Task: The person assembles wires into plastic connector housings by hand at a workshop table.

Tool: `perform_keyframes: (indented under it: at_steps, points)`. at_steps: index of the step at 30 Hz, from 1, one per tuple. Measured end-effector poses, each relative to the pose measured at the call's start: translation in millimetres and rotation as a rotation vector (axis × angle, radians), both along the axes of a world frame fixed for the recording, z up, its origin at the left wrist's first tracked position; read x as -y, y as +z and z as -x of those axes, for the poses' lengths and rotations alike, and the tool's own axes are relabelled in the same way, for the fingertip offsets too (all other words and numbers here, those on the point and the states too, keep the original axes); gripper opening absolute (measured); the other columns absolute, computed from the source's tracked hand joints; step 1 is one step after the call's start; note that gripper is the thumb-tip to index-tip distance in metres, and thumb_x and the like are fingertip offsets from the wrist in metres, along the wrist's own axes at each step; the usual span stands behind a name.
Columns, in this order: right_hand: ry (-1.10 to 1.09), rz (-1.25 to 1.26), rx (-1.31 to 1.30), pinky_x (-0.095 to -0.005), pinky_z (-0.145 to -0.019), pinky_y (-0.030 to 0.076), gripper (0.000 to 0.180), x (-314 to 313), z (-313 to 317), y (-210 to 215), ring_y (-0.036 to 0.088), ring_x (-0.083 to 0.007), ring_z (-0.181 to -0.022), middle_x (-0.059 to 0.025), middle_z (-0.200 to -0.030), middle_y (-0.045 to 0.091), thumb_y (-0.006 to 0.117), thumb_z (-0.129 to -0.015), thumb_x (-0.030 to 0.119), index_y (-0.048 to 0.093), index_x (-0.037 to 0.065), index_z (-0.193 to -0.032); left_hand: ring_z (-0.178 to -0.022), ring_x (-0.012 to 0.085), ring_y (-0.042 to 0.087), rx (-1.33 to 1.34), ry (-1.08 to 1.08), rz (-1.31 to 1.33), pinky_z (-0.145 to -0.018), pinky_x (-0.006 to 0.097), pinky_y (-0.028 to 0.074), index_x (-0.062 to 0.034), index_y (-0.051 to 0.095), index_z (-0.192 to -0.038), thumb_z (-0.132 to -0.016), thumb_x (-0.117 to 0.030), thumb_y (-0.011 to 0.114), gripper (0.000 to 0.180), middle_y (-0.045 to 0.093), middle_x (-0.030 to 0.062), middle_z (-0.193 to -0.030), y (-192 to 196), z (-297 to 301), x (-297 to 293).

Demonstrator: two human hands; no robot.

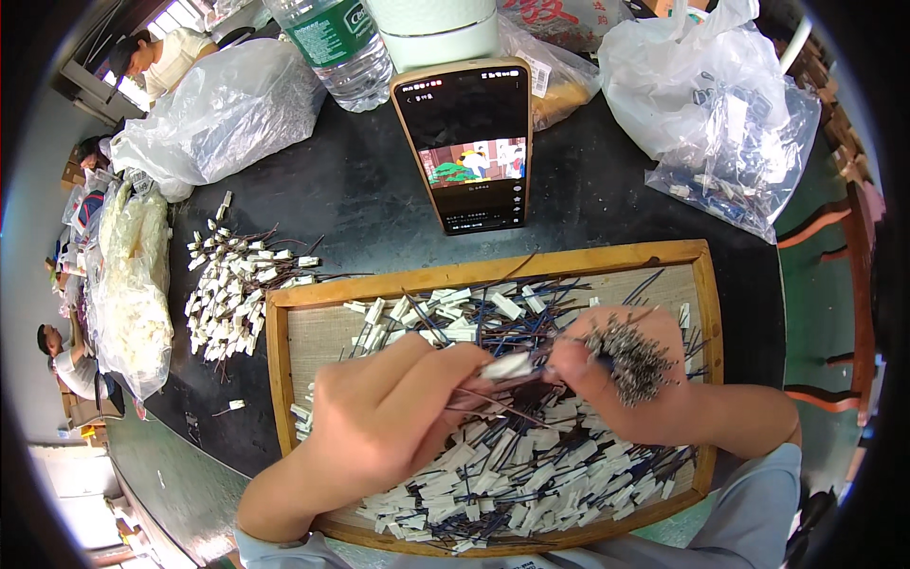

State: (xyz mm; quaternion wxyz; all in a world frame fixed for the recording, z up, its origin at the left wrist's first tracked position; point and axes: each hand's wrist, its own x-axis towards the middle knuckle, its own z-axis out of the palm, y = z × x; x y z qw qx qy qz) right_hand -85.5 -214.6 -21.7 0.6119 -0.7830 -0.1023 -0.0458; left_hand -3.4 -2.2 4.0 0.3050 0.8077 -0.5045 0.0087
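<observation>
Over a shallow wood-framed tray (498, 266), my left hand (379, 408) is closed in a pinch around a white plug connector (510, 367) with thin dark wires. Beside it, my right hand (664, 394) grips a thick wire bundle (627, 362), its many metal-tipped ends fanning out past the thumb. The connector almost meets the right thumb and is slightly blurred; how the wires run between the hands is partly hidden. Below both hands the tray holds a loose heap of white connectors (531, 469) with blue and brown wires.
Left of the tray lies a pile of wired connectors (227, 303), with a single connector (235, 405) nearer me. A phone (469, 209) stands behind the tray, against a white container (436, 33). A water bottle (355, 81) and plastic bags (701, 90) line the back; people sit at far left.
</observation>
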Motion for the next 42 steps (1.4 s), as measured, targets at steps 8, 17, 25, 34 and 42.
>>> perform_keyframes:
  at_steps: [8, 17, 25, 34, 42]
  points:
    - [-0.096, -0.08, 0.057, -0.0301, -0.051, 0.042, 0.006, -3.5, -2.4, -6.5, 0.057, -0.0218, -0.058, -0.0131, -0.072, 0.061, 0.067, -0.075, -0.002, 0.063, -0.003, -0.08, -0.049, 0.015, 0.054, -0.189, 0.071, 0.15, -0.045, 0.024, 0.042, -0.0006, 0.064, -0.094, -0.068, 0.007, 0.063, 0.027, 0.058, 0.008, -0.067, -2.5, 6.2, 8.7]
    - [-0.131, -0.051, -0.038, -0.0268, -0.054, 0.044, 0.011, 0.5, -0.4, -0.3, 0.062, -0.0187, -0.063, -0.0115, -0.075, 0.063, 0.067, -0.075, -0.002, 0.064, -0.001, -0.085, -0.046, 0.0155, 0.052, -0.01, 0.008, 0.079, -0.04, 0.026, 0.038, -0.0001, 0.064, -0.093, -0.065, 0.002, 0.067, 0.028, 0.052, 0.0058, -0.059, -6.6, -3.1, 2.2]
    - [-0.272, -0.209, -0.192, -0.0209, -0.056, 0.045, 0.014, -2.5, 1.1, 3.3, 0.057, -0.0071, -0.064, -0.0027, -0.071, 0.061, 0.073, -0.078, 0.008, 0.062, 0.003, -0.086, -0.05, 0.018, 0.057, -0.076, -0.008, 0.018, -0.044, 0.029, 0.044, -0.0022, 0.056, -0.081, -0.073, -0.011, 0.07, 0.018, 0.056, 0.0062, -0.066, -5.8, -17.9, -7.6]
    - [-0.048, -0.082, -0.255, -0.0181, -0.053, 0.043, 0.023, 1.5, 2.3, 12.9, 0.055, -0.0044, -0.062, -0.0009, -0.078, 0.062, 0.075, -0.077, 0.01, 0.059, 0.002, -0.092, -0.043, 0.0047, 0.033, -1.326, 0.138, 0.543, -0.038, 0.021, 0.025, -0.0085, 0.042, -0.074, -0.096, -0.046, 0.037, 0.044, 0.041, -0.0007, -0.062, -20.4, -34.5, -11.4]
    - [-0.083, -0.054, 0.016, -0.024, -0.051, 0.038, 0.015, -0.5, 1.4, 0.9, 0.051, -0.0098, -0.055, -0.0059, -0.07, 0.055, 0.064, -0.083, 0.005, 0.052, 0.001, -0.091, -0.045, 0.0067, 0.031, -1.804, 0.048, 0.774, -0.038, 0.02, 0.024, -0.0112, 0.044, -0.087, -0.096, -0.037, 0.035, 0.029, 0.044, 0.003, -0.074, -23.1, -40.6, -13.5]
